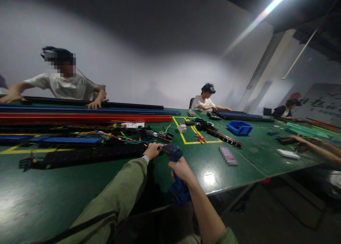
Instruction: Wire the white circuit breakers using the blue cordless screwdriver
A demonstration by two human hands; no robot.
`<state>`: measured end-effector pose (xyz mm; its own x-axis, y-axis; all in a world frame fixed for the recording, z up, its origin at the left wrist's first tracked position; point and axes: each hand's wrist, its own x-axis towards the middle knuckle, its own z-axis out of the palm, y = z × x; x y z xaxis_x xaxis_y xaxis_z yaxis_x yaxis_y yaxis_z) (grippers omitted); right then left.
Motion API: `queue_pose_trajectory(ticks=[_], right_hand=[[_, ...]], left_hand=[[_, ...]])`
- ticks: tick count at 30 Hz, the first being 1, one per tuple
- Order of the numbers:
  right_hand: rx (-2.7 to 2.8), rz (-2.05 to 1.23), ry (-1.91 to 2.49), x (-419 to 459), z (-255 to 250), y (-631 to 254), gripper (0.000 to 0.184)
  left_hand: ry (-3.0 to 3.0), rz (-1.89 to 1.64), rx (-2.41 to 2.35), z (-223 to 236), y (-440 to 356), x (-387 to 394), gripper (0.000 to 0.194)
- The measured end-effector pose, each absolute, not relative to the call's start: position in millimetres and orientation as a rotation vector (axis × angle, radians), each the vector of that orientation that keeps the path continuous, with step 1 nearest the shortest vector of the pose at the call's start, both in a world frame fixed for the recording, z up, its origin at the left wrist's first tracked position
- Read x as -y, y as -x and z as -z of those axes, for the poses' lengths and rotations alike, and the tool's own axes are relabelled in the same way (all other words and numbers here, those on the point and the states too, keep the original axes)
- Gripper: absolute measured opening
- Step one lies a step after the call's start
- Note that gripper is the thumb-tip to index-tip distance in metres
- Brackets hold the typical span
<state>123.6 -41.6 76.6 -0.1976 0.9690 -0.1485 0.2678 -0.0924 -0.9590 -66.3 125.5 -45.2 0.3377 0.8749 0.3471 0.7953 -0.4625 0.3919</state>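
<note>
My right hand (182, 170) is wrapped round the handle of a blue cordless drill (173, 152), whose nose points left. Close to that nose is my left hand (152, 151), fingers bent and pressed together. Whatever they pinch is too small to make out. The right end of a long black strip (93, 155), which looks like a power strip housing, reaches my left hand. At its left end sits a small black fitting (26, 164). Behind the strip lie loose coloured wires (122, 135).
Long red (85, 118) and blue rails (80, 110) lie across the green table (207, 158). A blue bin (239, 128), a white-grey terminal block (182, 128) and a pixelated flat item (228, 156) are farther right. Co-workers sit across and to the right.
</note>
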Motion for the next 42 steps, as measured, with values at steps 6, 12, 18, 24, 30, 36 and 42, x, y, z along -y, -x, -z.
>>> queue_pose_trajectory(ticks=[6, 12, 18, 24, 30, 36, 42], right_hand=[[1.489, -1.345, 1.394, 42.8, -77.5, -122.6, 0.021], [1.405, -1.527, 1.395, 49.2, -82.2, -124.0, 0.033], [1.446, -1.552, 1.388, 47.0, -82.5, -125.5, 0.026], [1.485, -1.424, 1.474, 44.6, -80.1, -124.1, 0.011], [1.48, -1.422, 1.466, 43.6, -78.0, -124.1, 0.016], [1.489, -1.425, 1.48, 42.4, -76.2, -124.0, 0.013], [1.487, -1.436, 1.451, 42.2, -76.1, -124.1, 0.012]], left_hand=[[-2.443, -0.781, -1.536, 43.9, 66.4, -124.5, 0.032], [-2.431, -0.785, -1.541, 43.4, 66.8, -123.9, 0.031], [-2.434, -0.788, -1.545, 42.5, 66.2, -123.6, 0.029], [-2.426, -0.787, -1.543, 42.8, 66.2, -123.6, 0.029], [-2.416, -0.8, -1.542, 43.1, 66.5, -123.1, 0.028], [-2.423, -0.795, -1.533, 44.8, 66.6, -124.7, 0.03], [-2.428, -0.79, -1.538, 45.1, 66.4, -125.7, 0.03]])
